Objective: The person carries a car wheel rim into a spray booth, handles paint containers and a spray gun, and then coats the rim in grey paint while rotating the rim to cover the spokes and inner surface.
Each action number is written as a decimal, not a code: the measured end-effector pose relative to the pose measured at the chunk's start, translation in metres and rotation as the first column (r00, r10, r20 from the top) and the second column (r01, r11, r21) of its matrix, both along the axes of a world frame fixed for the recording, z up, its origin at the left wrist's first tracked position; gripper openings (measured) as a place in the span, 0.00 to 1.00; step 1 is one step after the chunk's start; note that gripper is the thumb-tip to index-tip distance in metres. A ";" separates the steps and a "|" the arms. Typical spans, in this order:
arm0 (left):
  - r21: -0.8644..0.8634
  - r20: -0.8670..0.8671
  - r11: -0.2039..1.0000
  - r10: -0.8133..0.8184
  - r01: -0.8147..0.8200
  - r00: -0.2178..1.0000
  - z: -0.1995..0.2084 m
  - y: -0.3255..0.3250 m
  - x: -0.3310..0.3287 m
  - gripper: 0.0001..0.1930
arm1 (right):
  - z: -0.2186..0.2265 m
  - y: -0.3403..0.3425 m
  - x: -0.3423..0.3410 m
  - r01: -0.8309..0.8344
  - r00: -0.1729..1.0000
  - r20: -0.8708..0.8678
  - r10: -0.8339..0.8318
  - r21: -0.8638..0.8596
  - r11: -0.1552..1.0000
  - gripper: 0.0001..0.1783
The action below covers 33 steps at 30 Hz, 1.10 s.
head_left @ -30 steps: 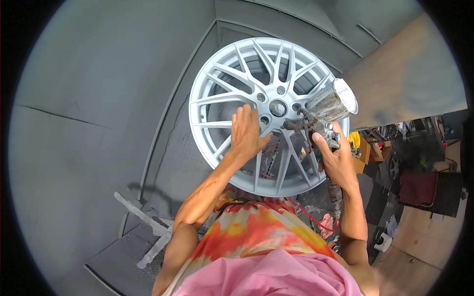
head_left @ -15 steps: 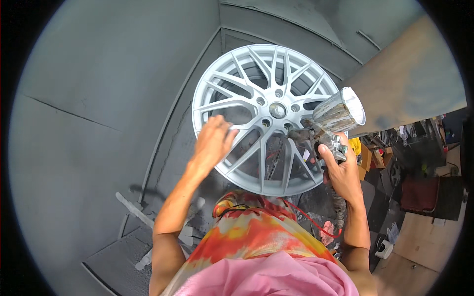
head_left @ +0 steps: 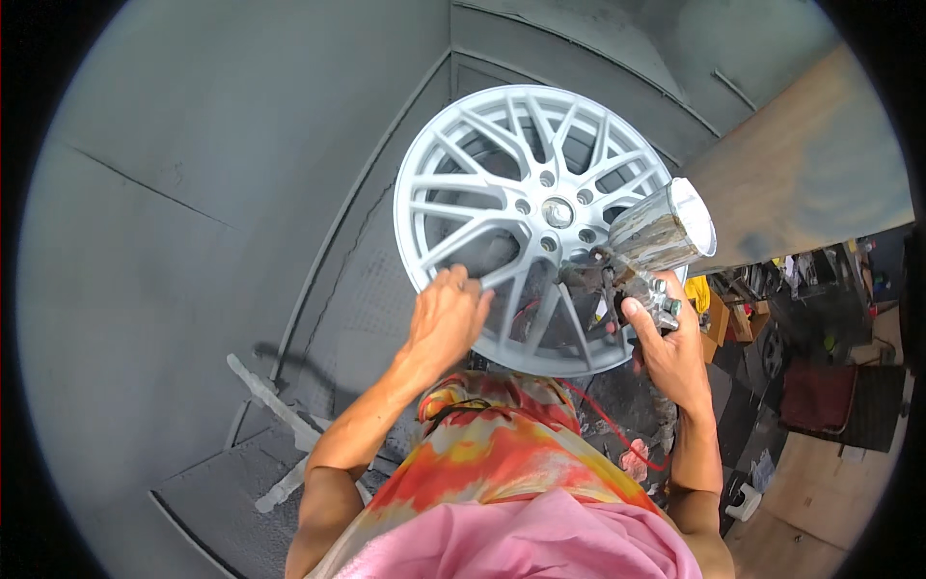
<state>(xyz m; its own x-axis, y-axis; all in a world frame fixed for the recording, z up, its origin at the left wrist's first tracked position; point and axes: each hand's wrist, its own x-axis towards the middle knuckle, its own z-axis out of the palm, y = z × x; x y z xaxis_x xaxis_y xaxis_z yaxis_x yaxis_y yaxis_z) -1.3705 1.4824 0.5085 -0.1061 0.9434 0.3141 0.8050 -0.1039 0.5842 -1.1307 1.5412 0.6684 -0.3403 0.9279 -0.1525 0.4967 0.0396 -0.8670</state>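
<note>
A silver-white alloy car wheel (head_left: 558, 176) with Y-shaped spokes faces up in front of me; what supports it is hidden. My left hand (head_left: 447, 317) is at its lower left edge, fingers curled over a spoke and partly hidden. My right hand (head_left: 667, 352) is wrapped around the handle of a paint-crusted spray gun (head_left: 632, 287), thumb on its near side. The gun's nozzle points left over the wheel's lower right spokes, which look hazy. On the gun sits a paint-streaked cup (head_left: 651, 230) with a white lid, tilted to the right.
Grey panels (head_left: 231, 193) stand left and behind the wheel. A brownish board (head_left: 801, 164) rises at the right. Beyond it are cardboard boxes (head_left: 719, 314), a dark red seat (head_left: 818, 388) and cluttered shelves. A red hose (head_left: 608, 425) runs below the wheel; a paint-spattered bar (head_left: 265, 394) lies lower left.
The wheel has turned counterclockwise, and my left hand has moved down and to the right with its edge. My right hand keeps the spray gun in nearly the same place.
</note>
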 end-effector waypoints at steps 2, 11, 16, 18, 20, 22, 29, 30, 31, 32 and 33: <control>-0.002 0.130 0.997 -0.081 0.082 0.988 0.003 -0.012 0.010 0.09 | 0.001 -0.002 -0.003 0.002 1.000 0.006 -0.002 -0.004 1.000 0.15; -0.432 0.386 0.894 0.297 -0.113 0.873 -0.008 -0.042 -0.049 0.26 | -0.006 -0.001 0.002 0.059 0.998 -0.011 -0.059 -0.006 0.998 0.14; -0.611 0.683 0.768 0.389 0.192 0.617 -0.045 -0.041 -0.060 0.25 | -0.005 0.001 0.003 0.008 0.999 -0.035 -0.009 -0.026 1.000 0.13; -0.612 0.691 0.766 0.395 0.199 0.606 -0.053 -0.036 -0.058 0.24 | -0.004 0.006 0.005 -0.018 1.000 -0.024 0.016 -0.074 0.997 0.12; -0.612 0.702 0.762 0.400 0.211 0.589 -0.057 -0.031 -0.059 0.24 | -0.001 0.007 0.004 -0.018 0.999 -0.038 0.014 -0.088 0.996 0.12; -0.610 0.713 0.772 0.436 0.178 0.548 -0.058 -0.021 -0.063 0.25 | -0.002 0.009 0.008 -0.021 0.999 -0.049 0.016 -0.100 0.995 0.12; -0.551 0.737 0.831 0.440 0.078 0.514 -0.073 -0.001 -0.078 0.24 | -0.004 0.011 0.009 -0.039 0.999 -0.030 0.036 -0.115 0.993 0.12; -0.546 0.733 0.836 0.449 0.049 0.511 -0.071 0.003 -0.074 0.24 | -0.008 0.011 0.010 -0.052 0.997 -0.067 0.046 -0.076 0.996 0.12; -0.549 0.733 0.834 0.452 0.050 0.508 -0.073 0.003 -0.069 0.24 | -0.010 0.012 0.012 -0.061 0.993 -0.104 0.057 -0.038 0.997 0.12; -0.558 0.731 0.827 0.452 0.066 0.511 -0.075 0.004 -0.064 0.24 | -0.011 0.014 0.014 -0.063 0.993 -0.104 0.059 -0.041 0.997 0.12; -0.568 0.728 0.819 0.453 0.083 0.515 -0.077 0.005 -0.059 0.25 | -0.011 0.017 0.017 -0.096 0.992 -0.089 0.087 -0.102 0.990 0.12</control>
<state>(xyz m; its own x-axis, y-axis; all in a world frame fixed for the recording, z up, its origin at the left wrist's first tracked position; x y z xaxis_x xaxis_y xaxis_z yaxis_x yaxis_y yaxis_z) -1.4292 1.4871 0.4318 -0.2444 0.8354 -0.4924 -0.0928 0.4853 0.8694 -1.1142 1.5579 0.6572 -0.4389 0.8722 -0.2159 0.4206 -0.0129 -0.9071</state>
